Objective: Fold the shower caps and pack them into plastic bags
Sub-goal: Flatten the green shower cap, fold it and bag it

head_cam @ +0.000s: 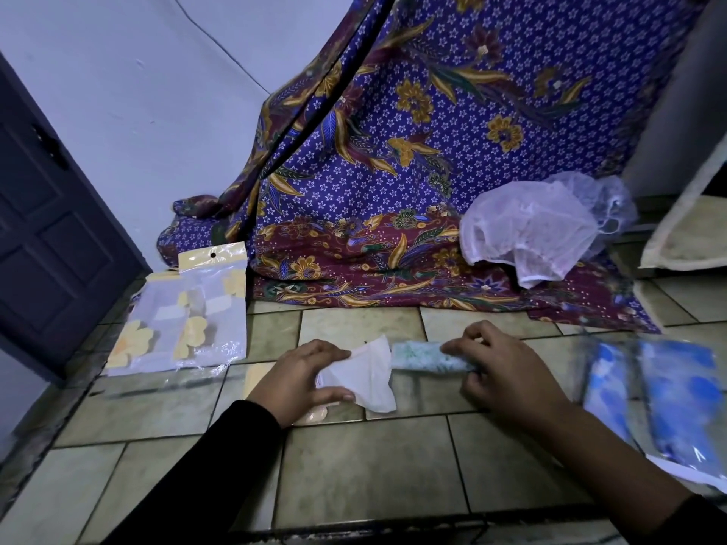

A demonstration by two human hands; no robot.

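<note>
No text, label or number can be read on the plastic bags [185, 320] or anything else.

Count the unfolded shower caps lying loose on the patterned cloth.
2: a white cap on the cloth's right part, and a clear bluish cap partly behind it. More may be hidden beneath.

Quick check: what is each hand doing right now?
Left hand: closed on the white bag.
Right hand: closed on the folded cap.
</note>
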